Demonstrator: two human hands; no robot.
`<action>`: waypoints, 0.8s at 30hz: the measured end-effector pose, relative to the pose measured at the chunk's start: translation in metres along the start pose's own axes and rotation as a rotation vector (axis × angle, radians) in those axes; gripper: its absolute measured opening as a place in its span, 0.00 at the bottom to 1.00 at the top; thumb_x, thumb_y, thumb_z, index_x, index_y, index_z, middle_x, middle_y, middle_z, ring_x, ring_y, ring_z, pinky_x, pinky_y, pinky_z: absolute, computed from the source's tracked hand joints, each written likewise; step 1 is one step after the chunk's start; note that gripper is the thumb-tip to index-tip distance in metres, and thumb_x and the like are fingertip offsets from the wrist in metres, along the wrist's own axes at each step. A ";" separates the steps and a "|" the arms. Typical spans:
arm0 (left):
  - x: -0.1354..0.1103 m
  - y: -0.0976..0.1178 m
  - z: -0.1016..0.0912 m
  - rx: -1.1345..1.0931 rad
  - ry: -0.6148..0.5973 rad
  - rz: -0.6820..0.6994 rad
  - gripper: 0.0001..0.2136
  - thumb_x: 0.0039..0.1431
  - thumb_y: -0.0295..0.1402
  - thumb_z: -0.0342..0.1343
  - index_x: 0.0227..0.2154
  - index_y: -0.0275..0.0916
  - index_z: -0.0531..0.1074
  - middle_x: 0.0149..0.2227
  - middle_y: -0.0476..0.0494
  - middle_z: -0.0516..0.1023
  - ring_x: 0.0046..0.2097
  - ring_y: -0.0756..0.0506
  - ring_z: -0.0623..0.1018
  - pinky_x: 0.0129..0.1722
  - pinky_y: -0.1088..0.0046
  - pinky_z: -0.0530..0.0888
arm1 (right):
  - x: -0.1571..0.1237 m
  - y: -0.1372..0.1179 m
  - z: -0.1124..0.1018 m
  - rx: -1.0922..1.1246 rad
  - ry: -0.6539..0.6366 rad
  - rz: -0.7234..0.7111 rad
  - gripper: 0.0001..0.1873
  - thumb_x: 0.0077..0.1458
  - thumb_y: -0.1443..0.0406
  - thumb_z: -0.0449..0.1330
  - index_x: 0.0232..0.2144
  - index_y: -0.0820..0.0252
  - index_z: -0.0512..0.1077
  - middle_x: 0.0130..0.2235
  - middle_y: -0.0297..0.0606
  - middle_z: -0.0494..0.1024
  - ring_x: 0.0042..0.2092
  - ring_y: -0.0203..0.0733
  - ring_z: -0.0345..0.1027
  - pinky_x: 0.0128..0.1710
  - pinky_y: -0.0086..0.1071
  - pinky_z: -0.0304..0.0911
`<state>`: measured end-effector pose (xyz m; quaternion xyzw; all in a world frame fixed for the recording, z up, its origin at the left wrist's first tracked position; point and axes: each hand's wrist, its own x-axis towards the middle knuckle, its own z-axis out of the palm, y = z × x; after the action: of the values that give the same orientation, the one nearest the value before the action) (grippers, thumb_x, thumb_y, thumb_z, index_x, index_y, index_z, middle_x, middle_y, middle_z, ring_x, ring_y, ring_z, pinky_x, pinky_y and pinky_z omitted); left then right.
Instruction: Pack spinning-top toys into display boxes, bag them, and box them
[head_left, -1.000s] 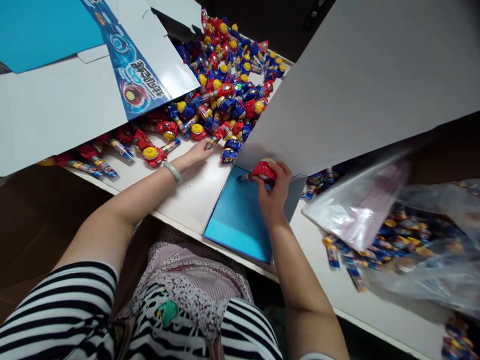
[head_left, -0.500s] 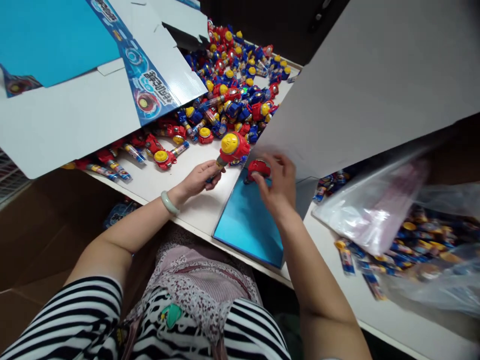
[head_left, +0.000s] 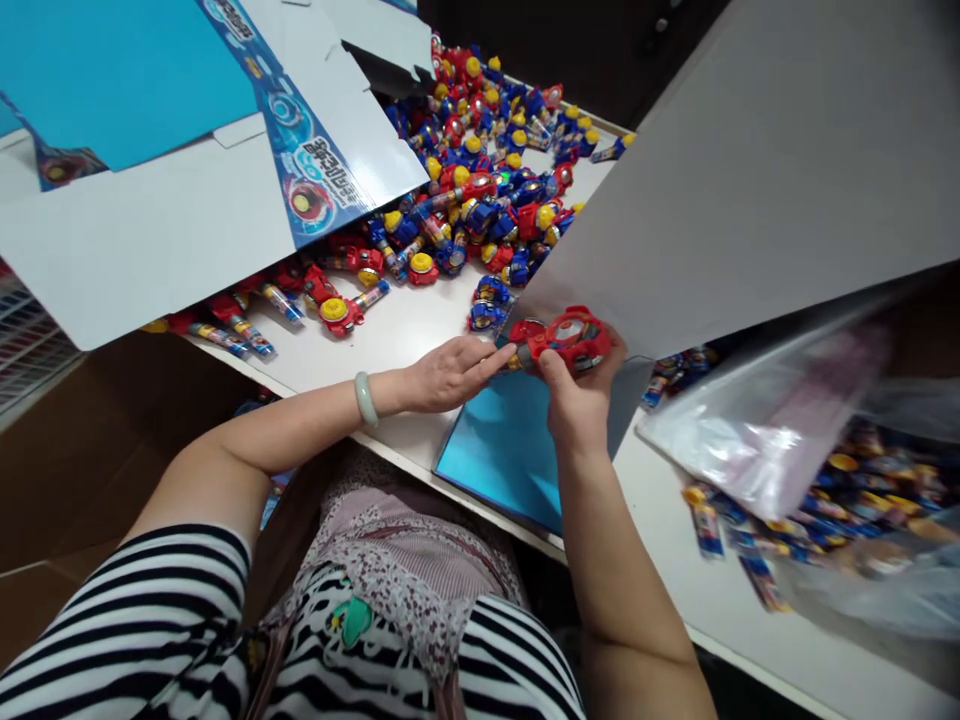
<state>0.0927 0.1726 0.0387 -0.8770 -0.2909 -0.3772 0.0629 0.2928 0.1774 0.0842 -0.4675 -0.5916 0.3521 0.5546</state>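
Far left, a wire rack (head_left: 30, 345) above a brown carton (head_left: 97, 450)! Next along, a blue-and-white printed cardboard box sheet (head_left: 172, 190) sprawling over the edge of a white table (head_left: 405, 340). Then a huge heap of red, blue and yellow toy launchers (head_left: 480, 170), spilling across the tabletop. Into the middle now: the left hand (head_left: 450, 375), jade bangle (head_left: 365, 399) on the wrist, fingers long and nearly together, holding nothing, tips touching or just beside the stem of a red toy launcher (head_left: 562, 340); too close to call! And there's the prize, up above a blue card panel (head_left: 502, 455), gripped tight in the right hand (head_left: 577, 395), fingers closed around its body. Further right, a tall grey carton flap (head_left: 735, 170) looming, and finally a clear plastic bag (head_left: 772, 430) full of packaged toys.
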 end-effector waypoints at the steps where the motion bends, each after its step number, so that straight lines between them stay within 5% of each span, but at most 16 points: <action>1: 0.001 -0.002 0.001 0.023 -0.001 0.002 0.37 0.65 0.22 0.45 0.71 0.45 0.34 0.49 0.38 0.71 0.48 0.42 0.75 0.50 0.60 0.76 | -0.002 0.000 -0.003 0.020 -0.001 0.068 0.39 0.48 0.45 0.66 0.55 0.48 0.55 0.54 0.42 0.72 0.49 0.44 0.75 0.42 0.37 0.75; 5: 0.005 0.000 0.005 0.081 -0.004 -0.012 0.29 0.65 0.19 0.44 0.67 0.47 0.54 0.48 0.41 0.70 0.48 0.44 0.75 0.52 0.61 0.75 | -0.006 -0.003 -0.008 0.112 0.026 0.244 0.35 0.49 0.47 0.65 0.54 0.47 0.54 0.48 0.37 0.75 0.37 0.41 0.75 0.28 0.32 0.72; 9: 0.006 -0.006 -0.001 -0.136 -0.217 0.066 0.19 0.67 0.33 0.51 0.60 0.49 0.66 0.48 0.42 0.71 0.49 0.43 0.75 0.53 0.60 0.75 | -0.006 -0.006 -0.019 -0.015 0.103 0.039 0.32 0.54 0.50 0.62 0.56 0.49 0.56 0.52 0.41 0.72 0.47 0.44 0.75 0.45 0.42 0.75; 12: 0.007 -0.046 -0.014 -0.163 -0.191 -0.229 0.21 0.64 0.48 0.55 0.57 0.46 0.69 0.51 0.39 0.72 0.54 0.38 0.72 0.57 0.54 0.71 | -0.013 -0.001 -0.030 -0.253 0.106 -0.163 0.30 0.57 0.51 0.61 0.58 0.51 0.60 0.54 0.45 0.71 0.52 0.48 0.73 0.54 0.47 0.71; 14: 0.008 -0.085 -0.020 -0.029 -0.123 -0.569 0.20 0.66 0.46 0.52 0.56 0.41 0.69 0.52 0.35 0.72 0.57 0.35 0.69 0.59 0.49 0.67 | -0.021 0.007 -0.031 -0.325 0.076 -0.254 0.30 0.56 0.53 0.63 0.58 0.50 0.61 0.55 0.45 0.70 0.52 0.48 0.72 0.54 0.47 0.70; 16: 0.010 -0.119 -0.020 0.046 -0.125 -0.734 0.19 0.66 0.42 0.52 0.54 0.36 0.70 0.52 0.30 0.72 0.59 0.30 0.67 0.60 0.43 0.63 | -0.030 0.016 -0.028 -0.328 0.017 -0.313 0.28 0.57 0.56 0.63 0.58 0.49 0.62 0.54 0.44 0.71 0.53 0.49 0.72 0.55 0.47 0.70; 19: 0.011 -0.146 -0.008 0.066 -0.196 -0.809 0.19 0.62 0.38 0.55 0.53 0.35 0.71 0.55 0.26 0.70 0.62 0.26 0.63 0.62 0.38 0.57 | -0.039 0.024 -0.021 -0.369 -0.086 -0.308 0.25 0.59 0.59 0.61 0.58 0.47 0.64 0.54 0.43 0.72 0.57 0.50 0.69 0.57 0.49 0.68; 24: 0.005 -0.143 0.009 0.130 -0.276 -0.790 0.17 0.63 0.27 0.43 0.49 0.33 0.74 0.56 0.24 0.70 0.63 0.28 0.61 0.62 0.37 0.53 | -0.043 0.022 -0.027 -0.463 -0.149 -0.342 0.24 0.60 0.60 0.61 0.58 0.45 0.64 0.56 0.44 0.72 0.57 0.50 0.69 0.56 0.51 0.69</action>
<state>0.0210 0.2955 0.0204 -0.7346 -0.6334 -0.2325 -0.0710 0.3206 0.1411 0.0529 -0.4480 -0.7653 0.1425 0.4397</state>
